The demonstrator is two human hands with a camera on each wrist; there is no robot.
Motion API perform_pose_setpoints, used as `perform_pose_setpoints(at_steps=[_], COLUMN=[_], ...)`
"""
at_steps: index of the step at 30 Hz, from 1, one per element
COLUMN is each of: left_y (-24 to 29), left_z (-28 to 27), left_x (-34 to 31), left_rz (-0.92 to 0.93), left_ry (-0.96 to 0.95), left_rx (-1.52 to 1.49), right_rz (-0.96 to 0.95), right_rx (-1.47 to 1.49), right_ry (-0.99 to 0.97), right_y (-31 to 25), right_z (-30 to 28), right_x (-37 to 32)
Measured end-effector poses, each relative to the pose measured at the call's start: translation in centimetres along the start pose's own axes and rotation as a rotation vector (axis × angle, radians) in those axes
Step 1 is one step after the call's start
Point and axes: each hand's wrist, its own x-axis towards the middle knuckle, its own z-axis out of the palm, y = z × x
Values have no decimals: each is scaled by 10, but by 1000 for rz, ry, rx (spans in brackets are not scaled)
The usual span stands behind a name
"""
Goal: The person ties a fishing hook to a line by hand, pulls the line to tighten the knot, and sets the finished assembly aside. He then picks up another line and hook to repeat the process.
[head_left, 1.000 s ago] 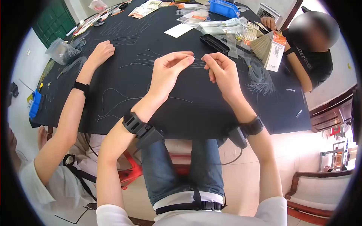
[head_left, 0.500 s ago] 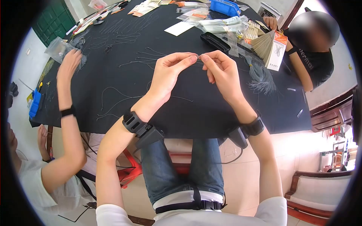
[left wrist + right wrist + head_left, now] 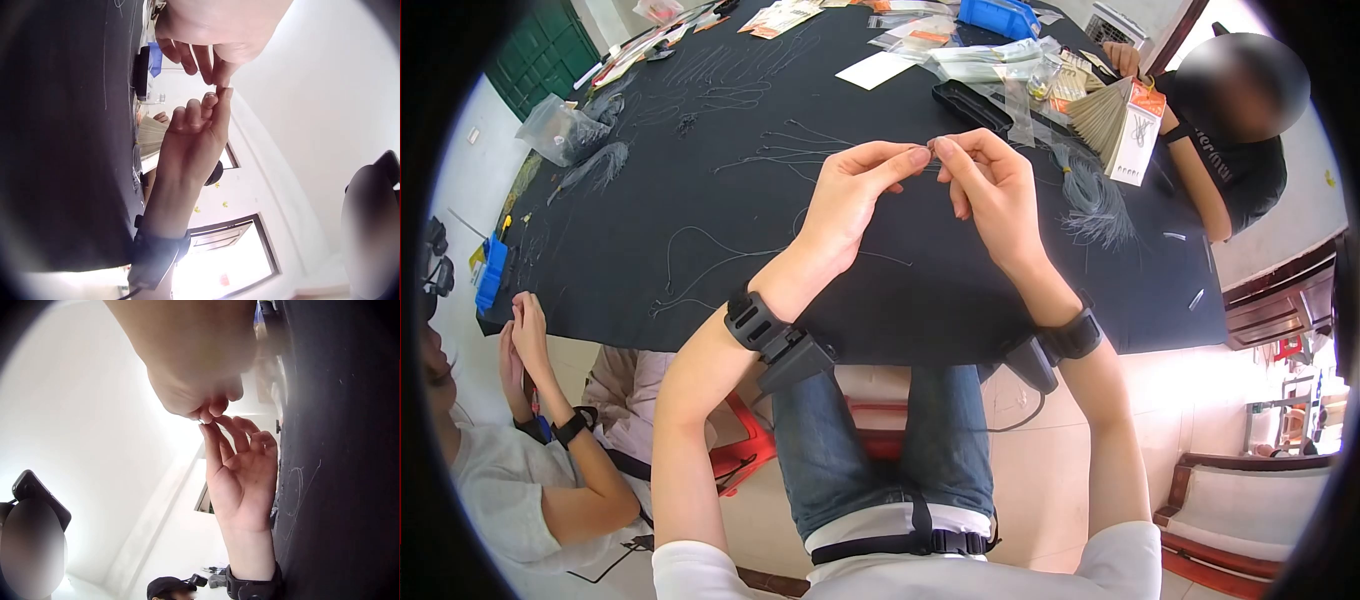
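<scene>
Over the black-covered table, my left hand (image 3: 845,195) and right hand (image 3: 992,190) meet at their fingertips. Thumb and forefinger of each pinch a small, thin shiny piece (image 3: 201,422), mostly hidden by the fingers; I cannot tell its kind. In the left wrist view, the right hand (image 3: 194,140) has its other fingers curled in. The left hand's (image 3: 247,475) remaining fingers are loosely bent in the right wrist view. Behind the hands, several thin grey lines with looped ends (image 3: 775,155) lie on the cloth. More long lines (image 3: 720,257) lie left of my left forearm.
A bundle of grey line (image 3: 1092,205) and a fanned stack of cards (image 3: 1135,135) lie to the right. An open black case (image 3: 972,108), plastic bags and a blue bin (image 3: 998,18) stand farther back. People sit at left and right.
My fingertips, slightly apart a second ago, have come together. The person at left has drawn an arm back from the table, past the plastic bag, bringing both hands together at the table's edge.
</scene>
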Motion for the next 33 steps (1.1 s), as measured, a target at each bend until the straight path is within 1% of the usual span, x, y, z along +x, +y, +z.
perform_pose_setpoints(at_steps=[5, 14, 23, 29, 33], left_y=[-4, 0, -1, -3, -2], left_z=[-1, 0, 0, -2, -1], left_x=[2, 2, 2, 3, 3], left_rz=[13, -43, -46, -59, -69], left_ry=[-25, -43, -54, -72, -94], left_rx=[-9, -110, -78, -119, -120], right_rz=[-3, -5, -15, -28, -85], right_rx=[3, -33, -37, -83, -159], right_ry=[-1, 8, 13, 17, 10], right_y=[1, 1, 1, 0, 6], right_z=[-1, -1, -1, 0, -2], right_x=[1, 2, 1, 1, 2])
